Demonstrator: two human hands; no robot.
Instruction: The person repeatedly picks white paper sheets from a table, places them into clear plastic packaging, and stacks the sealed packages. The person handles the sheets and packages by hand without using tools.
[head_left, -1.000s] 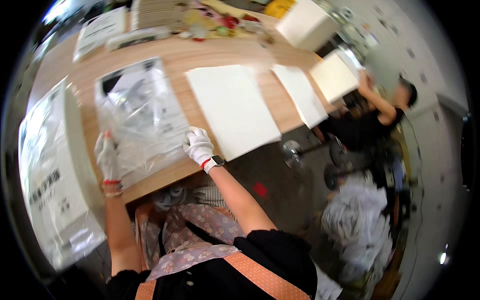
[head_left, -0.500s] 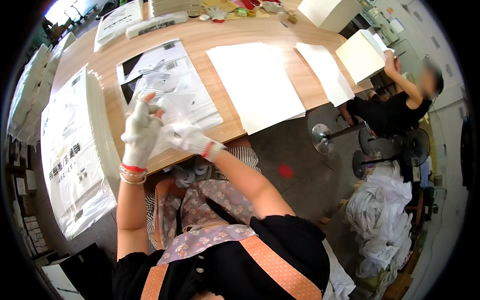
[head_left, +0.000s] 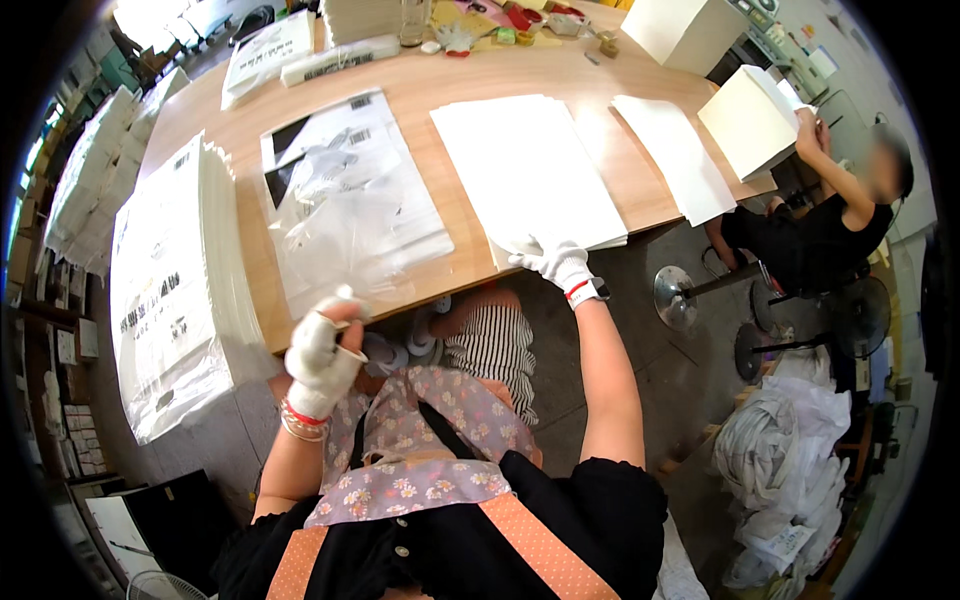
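Note:
My right hand (head_left: 558,262), in a white knit glove, reaches to the near edge of a stack of large white sheets (head_left: 530,165). Its fingers are stretched out and apart over the paper. My left hand (head_left: 325,355), also gloved but with some fingertips bare, is held curled near the table's front edge. Whether film is pinched in it cannot be made out. Just beyond it lies a clear plastic bag (head_left: 350,235), crumpled over a flat printed package (head_left: 410,190) with black patches.
A tall stack of bagged white packs (head_left: 165,285) stands at the left. To the right are more white sheets (head_left: 675,155) and a cream folder-like board (head_left: 750,125) handled by a seated co-worker (head_left: 835,225). Tape rolls (head_left: 525,18) lie at the back. Pedestal stands (head_left: 675,295) are on the floor.
My right hand has moved from the plastic bag rightward to the white sheets. My left hand has drawn back toward me, and the bag now lies flatter on the package.

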